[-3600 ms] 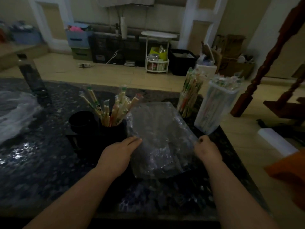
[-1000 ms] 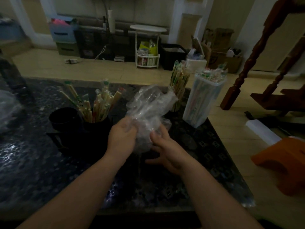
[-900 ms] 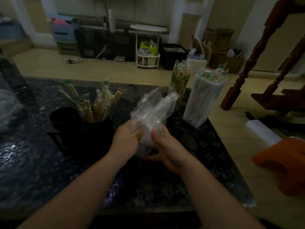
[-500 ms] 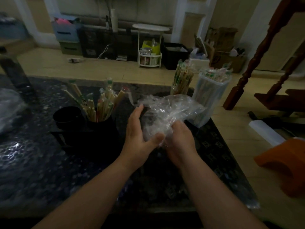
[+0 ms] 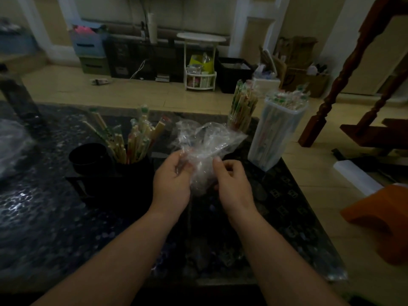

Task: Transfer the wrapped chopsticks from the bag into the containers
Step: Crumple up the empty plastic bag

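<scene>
Now | left hand [image 5: 174, 180] grip: clutching bag [image 5: 207, 140] | right hand [image 5: 231, 182] grip: pinching bag

A crumpled clear plastic bag [image 5: 207, 140] is bunched upright at centre. Wrapped chopsticks [image 5: 132, 140] fan from a black cup [image 5: 134, 173] to its left; another bundle [image 5: 242, 104] stands just behind it, and more pack a tall clear tub [image 5: 276, 138] at right.
</scene>
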A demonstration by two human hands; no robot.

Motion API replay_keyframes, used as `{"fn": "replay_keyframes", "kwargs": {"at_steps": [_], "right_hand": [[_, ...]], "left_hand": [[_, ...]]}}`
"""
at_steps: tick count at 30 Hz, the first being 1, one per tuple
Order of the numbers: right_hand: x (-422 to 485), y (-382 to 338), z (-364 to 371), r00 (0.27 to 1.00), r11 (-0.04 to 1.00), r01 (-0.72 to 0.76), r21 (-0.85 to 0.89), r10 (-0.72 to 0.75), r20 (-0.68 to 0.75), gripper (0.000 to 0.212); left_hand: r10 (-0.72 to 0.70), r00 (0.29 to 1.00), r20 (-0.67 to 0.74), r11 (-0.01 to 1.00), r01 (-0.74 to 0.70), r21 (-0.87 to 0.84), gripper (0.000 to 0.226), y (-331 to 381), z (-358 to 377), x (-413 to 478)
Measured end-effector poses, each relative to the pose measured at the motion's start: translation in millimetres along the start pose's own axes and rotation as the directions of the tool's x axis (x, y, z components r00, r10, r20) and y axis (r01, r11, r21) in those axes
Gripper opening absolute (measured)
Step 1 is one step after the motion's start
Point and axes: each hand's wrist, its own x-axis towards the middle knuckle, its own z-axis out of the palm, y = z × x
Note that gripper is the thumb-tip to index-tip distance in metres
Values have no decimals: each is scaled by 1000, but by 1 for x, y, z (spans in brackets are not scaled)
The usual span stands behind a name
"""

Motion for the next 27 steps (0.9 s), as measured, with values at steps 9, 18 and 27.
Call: {"fn": "replay_keyframes", "kwargs": {"at_steps": [9, 18, 27], "right_hand": [[-4, 6, 1, 952, 985, 33, 170, -82, 294, 30], [0, 14, 0, 997, 997, 80, 21, -80, 19, 3], [2, 16, -24, 959, 971, 187, -146, -213, -185, 19]], "left_hand": [[-125, 991, 55, 980, 132, -149, 22, -3, 0, -2], [-178, 935, 306, 912, 274, -305, 33, 3, 10, -12], [-117, 979, 167, 965, 151, -213, 32, 3, 11, -15]]}}
